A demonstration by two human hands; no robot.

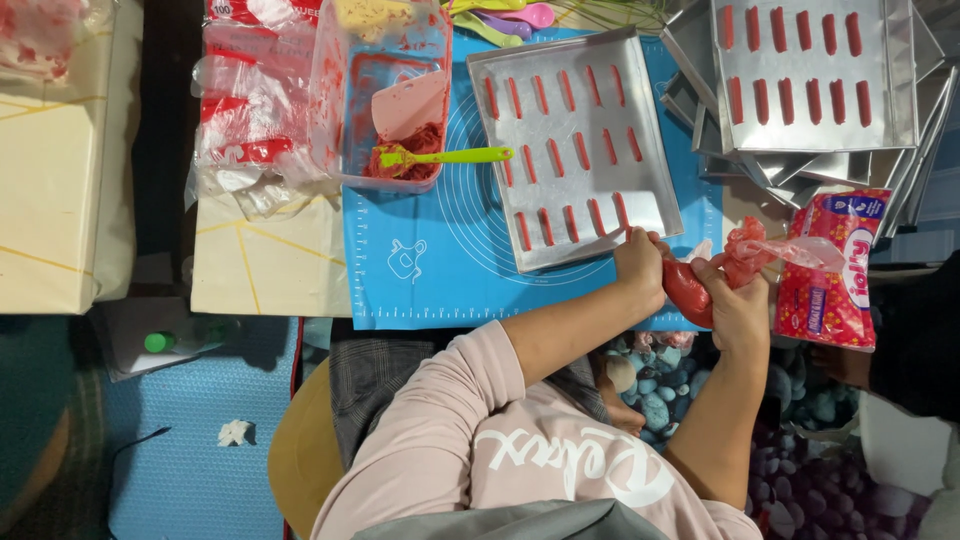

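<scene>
Both hands closed on red piping bag [690,285] at near edge of baking tray [575,150], left hand [640,265] near tip, right hand [738,305] squeezing behind; three rows of red strips [585,150] piped, near-right corner yet unfilled.

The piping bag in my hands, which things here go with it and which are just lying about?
In use:
- red piping bag, held by left hand and right hand
- metal tray with red piped strips
- tub of red batter, green spatula

Lying about:
- red packet
- coloured spoons
- green-capped bottle
</scene>
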